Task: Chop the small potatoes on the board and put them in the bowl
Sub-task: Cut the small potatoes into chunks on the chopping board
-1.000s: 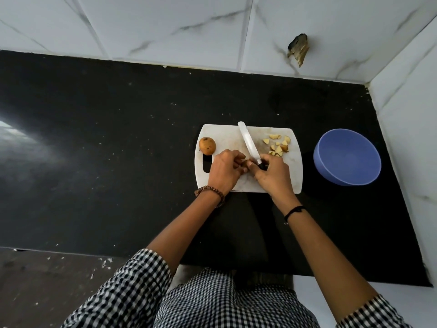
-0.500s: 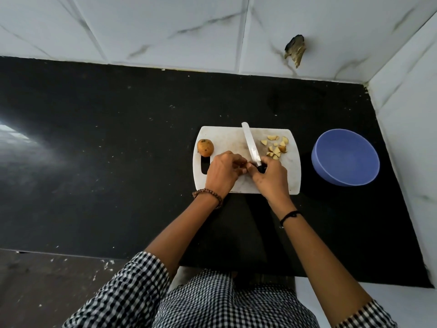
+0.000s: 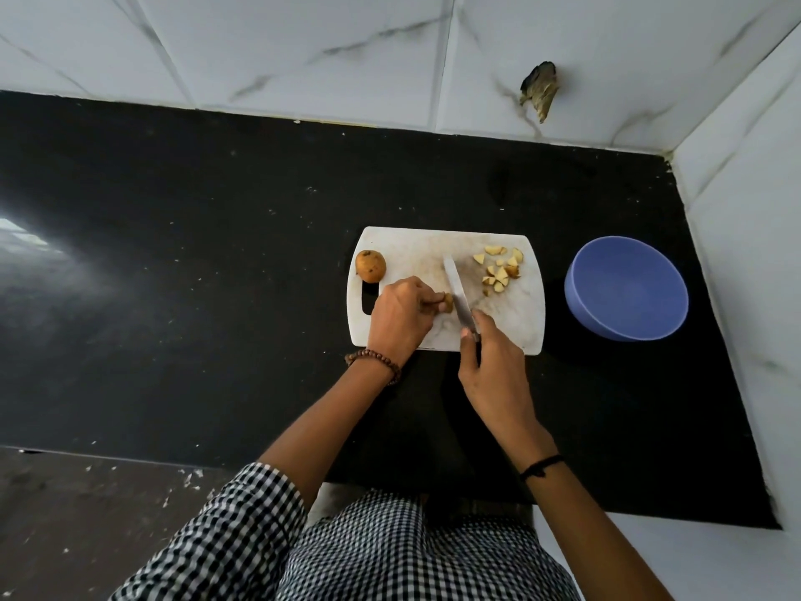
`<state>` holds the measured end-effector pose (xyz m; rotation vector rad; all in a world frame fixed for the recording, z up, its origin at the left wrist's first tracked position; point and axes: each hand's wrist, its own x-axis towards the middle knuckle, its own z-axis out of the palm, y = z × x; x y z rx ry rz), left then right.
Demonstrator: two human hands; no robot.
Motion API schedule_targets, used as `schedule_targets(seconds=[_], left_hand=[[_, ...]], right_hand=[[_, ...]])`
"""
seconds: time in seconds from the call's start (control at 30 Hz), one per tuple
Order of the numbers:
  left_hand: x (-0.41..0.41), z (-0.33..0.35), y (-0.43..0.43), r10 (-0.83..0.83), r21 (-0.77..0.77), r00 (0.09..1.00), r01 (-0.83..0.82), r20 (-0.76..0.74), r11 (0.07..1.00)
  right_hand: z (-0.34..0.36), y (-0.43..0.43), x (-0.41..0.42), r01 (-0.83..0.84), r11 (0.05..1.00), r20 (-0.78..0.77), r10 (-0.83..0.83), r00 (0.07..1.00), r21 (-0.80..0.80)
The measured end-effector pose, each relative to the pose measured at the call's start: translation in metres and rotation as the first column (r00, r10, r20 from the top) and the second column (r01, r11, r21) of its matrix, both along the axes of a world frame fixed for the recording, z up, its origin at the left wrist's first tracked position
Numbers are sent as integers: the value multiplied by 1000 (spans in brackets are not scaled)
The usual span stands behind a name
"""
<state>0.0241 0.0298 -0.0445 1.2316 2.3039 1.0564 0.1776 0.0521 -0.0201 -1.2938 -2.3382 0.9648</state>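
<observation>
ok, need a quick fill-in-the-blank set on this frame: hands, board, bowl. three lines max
1. The right hand grips the ___.
2. The left hand pins a potato piece on the board, while the whole potato lies at its ___ end.
3. The chopped pieces lie on the board, not in the ___ bowl.

Missing words: knife; left; blue.

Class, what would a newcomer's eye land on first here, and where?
The white cutting board on the black counter, where the left hand holds a potato piece beside the knife in the right hand. Chopped pieces lie far right on it, a whole potato at its left edge, a blue bowl to its right.
</observation>
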Motion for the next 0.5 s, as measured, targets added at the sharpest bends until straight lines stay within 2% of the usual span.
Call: schedule_targets(seconds=[0.5], left_hand=[[1, 3, 2, -72, -70, 995, 66, -74, 995]], right_hand=[[-3, -5, 0, -47, 994, 75, 40, 996, 95]])
